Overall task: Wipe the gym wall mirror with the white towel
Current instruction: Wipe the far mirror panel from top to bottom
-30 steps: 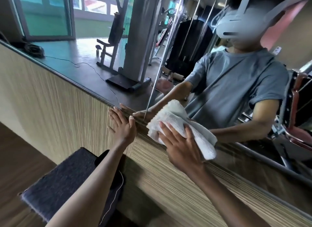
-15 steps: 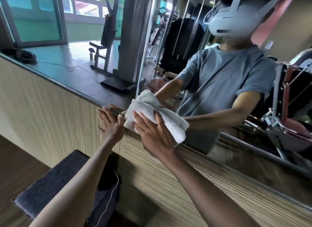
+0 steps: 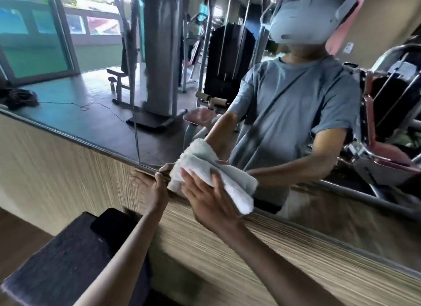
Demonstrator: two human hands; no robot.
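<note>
Wiping under way. Pressing white towel (image 3: 218, 180) on bottom edge of mirror (image 3: 91, 114) with flat, spread right hand (image 3: 209, 201). Resting flat left hand (image 3: 152, 187) on wood wall (image 3: 57, 169) beside. Probably lots of glass left above.

We saw a striped wood-grain wall panel (image 3: 68, 180) crossing the view on a slant. At the panel's foot stood a dark, felt-topped bench (image 3: 57, 267), and a black phone (image 3: 109, 226) lay flat on the bench end nearest the panel. Below the panel's left part ran brown wooden floor (image 3: 20, 237). Above the panel, as reflections, we made out a grey pillar (image 3: 159, 55), a black weight stack (image 3: 227, 59), a red-padded seat (image 3: 382, 155) and a tangle of black cord (image 3: 18, 99).
</note>
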